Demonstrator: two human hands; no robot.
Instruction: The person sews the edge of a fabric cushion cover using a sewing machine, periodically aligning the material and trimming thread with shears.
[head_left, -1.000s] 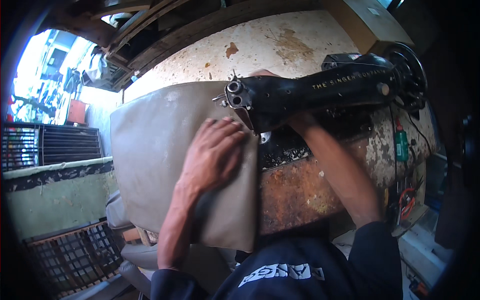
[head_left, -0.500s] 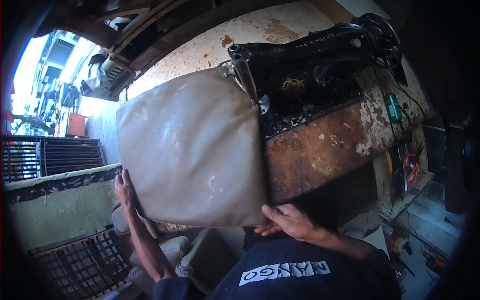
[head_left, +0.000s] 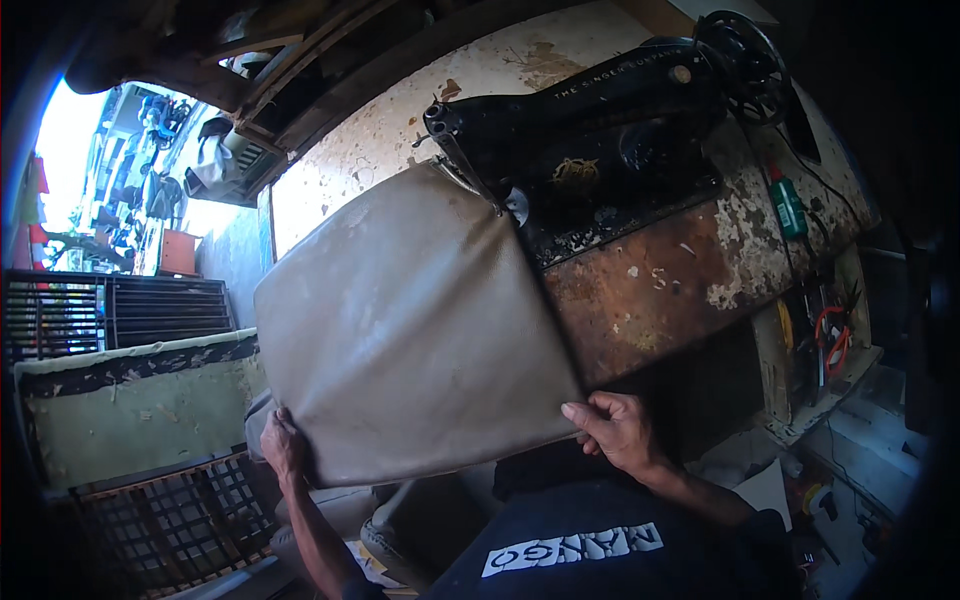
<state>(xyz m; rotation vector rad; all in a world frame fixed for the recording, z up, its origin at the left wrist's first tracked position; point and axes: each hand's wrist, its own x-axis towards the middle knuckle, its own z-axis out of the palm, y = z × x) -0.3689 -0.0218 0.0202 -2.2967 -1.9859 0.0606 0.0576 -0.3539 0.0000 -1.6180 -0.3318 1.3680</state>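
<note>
Tan cover (head_left: pixel 400 330): stretched between the two sets of fingers, smooth side up, with a diagonal crease running from near its far right corner toward the left fingers.
Green panel (head_left: pixel 145 425): left of the left fingers, dark strip along its far edge.
Left hand (head_left: pixel 285 446): fingers curled narrow, holding the cover at its near left corner; thumb position cannot be told.
Sewing machine (head_left: pixel 585 120): black, beyond the right fingers, on the far side; its needle end meets the cover's far right corner. Cannot tell whether the foot presses on it.
Right hand (head_left: pixel 617 432): thumb and fingers narrow, pinching the cover's near right corner.
Tabletop (head_left: pixel 650 290): rust-brown, worn, just beyond the right fingers, bare beside the cover's right edge.
Green bottle (head_left: pixel 787 205): well apart from the right fingers, far and to the right.
Orange cable (head_left: pixel 832 340): looped, right of the right fingers, below the bottle.
</note>
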